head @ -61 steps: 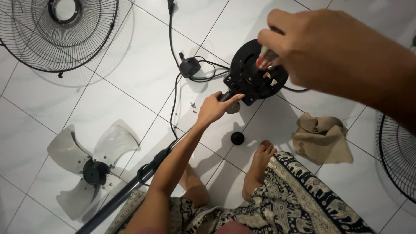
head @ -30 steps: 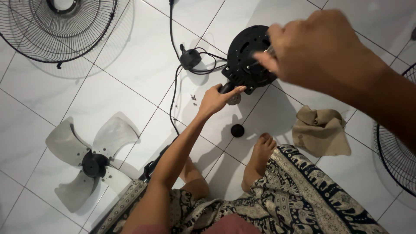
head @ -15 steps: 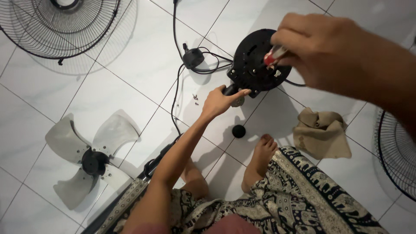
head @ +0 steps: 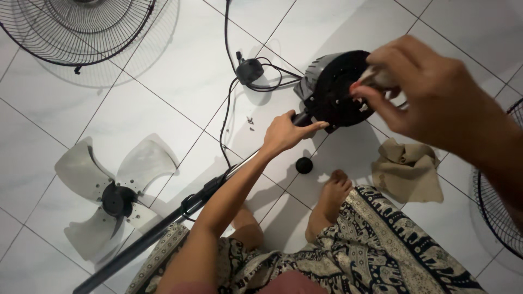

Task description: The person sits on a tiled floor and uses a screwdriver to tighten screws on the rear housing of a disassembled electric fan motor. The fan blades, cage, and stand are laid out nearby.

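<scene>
My left hand grips the neck of the fan just under the motor head, fingers curled around the dark joint where the black pole meets it, forefinger stretched toward 3 o'clock along the bottom of the head. My right hand hovers close to the camera at about 2 o'clock from the left one, fingers pinched narrow on a small tool with a red tip; most of the tool is hidden in my fist, so I cannot tell exactly what it is. Its tip sits at the round black face of the motor head, on the right side of that face.

The motor head lies on the white tiled floor, face up toward me, with the pole running away to 7 o'clock past my knee. A black cord loops from the head to a plug lying at 10 o'clock from it. A few tiny screws lie on the tile at 10 o'clock from my left hand. A small black round cap rests near my bare foot, at 5 o'clock from the left hand. A beige cloth is crumpled at 4 o'clock from the motor head. The pale 3-blade propeller lies well apart at 8 o'clock, 1 wire grille at 10 o'clock, and another grille at the right edge.
</scene>
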